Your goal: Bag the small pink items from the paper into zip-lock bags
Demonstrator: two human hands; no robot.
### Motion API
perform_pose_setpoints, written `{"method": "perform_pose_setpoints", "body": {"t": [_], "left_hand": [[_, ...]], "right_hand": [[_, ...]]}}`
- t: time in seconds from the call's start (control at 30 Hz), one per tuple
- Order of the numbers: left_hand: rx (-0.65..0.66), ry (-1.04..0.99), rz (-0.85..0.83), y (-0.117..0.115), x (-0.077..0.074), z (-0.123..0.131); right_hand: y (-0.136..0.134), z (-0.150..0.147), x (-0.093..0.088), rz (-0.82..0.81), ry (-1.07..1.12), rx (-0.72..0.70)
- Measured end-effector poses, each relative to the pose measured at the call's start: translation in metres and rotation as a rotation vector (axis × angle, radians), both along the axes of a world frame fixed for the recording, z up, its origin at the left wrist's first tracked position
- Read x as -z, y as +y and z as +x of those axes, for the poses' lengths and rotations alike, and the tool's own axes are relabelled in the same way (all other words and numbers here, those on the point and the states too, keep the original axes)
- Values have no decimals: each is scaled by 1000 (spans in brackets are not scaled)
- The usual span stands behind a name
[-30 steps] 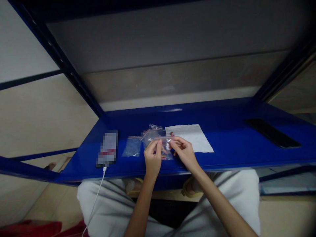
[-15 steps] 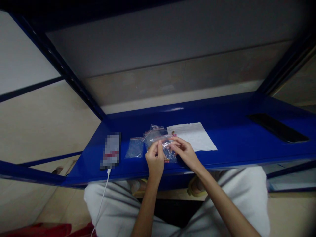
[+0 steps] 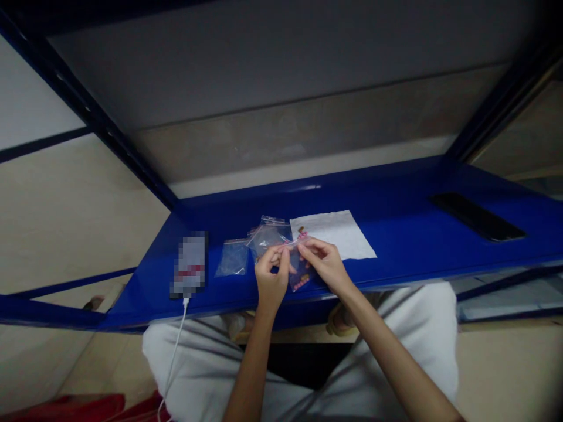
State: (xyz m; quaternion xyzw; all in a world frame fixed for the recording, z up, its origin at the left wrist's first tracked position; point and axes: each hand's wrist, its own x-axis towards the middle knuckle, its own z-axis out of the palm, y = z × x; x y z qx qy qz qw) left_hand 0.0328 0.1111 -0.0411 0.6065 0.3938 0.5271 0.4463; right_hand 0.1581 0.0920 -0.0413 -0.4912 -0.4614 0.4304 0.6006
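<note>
Between my two hands hangs a small clear zip bag (image 3: 297, 271), with several pink and brownish bead-like pieces (image 3: 301, 283) at its bottom. My left hand (image 3: 271, 274) pinches the bag's top edge at its left end. Further along the same edge, the fingers of my right hand (image 3: 326, 264) are closed on it. Just beyond the bag, more small pink and brown pieces (image 3: 302, 234) lie on a white sheet (image 3: 345, 231). To the left of my hands are several flat clear zip bags (image 3: 268, 233) in a loose pile and a separate zip bag (image 3: 232, 258).
All this lies on a blue metal shelf (image 3: 396, 205). On its left is a blurred-out phone-like device (image 3: 190, 264) with a white cable (image 3: 179, 340) running down over my lap. A black phone-like slab (image 3: 477, 217) lies at the right. Blue uprights (image 3: 127, 149) frame the shelf.
My right-hand fingers have come down from loosely spread to a pinch on the bag's top edge. The bag now hangs with the pieces plainly visible at its bottom. The view has shifted slightly.
</note>
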Motion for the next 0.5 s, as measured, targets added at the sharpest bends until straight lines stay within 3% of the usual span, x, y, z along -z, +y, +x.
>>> {"method": "perform_pose_setpoints", "body": {"t": [0.5], "left_hand": [[122, 3, -63, -3, -1, -1]], "right_hand": [[-1, 0, -5, 17, 68, -36]]}}
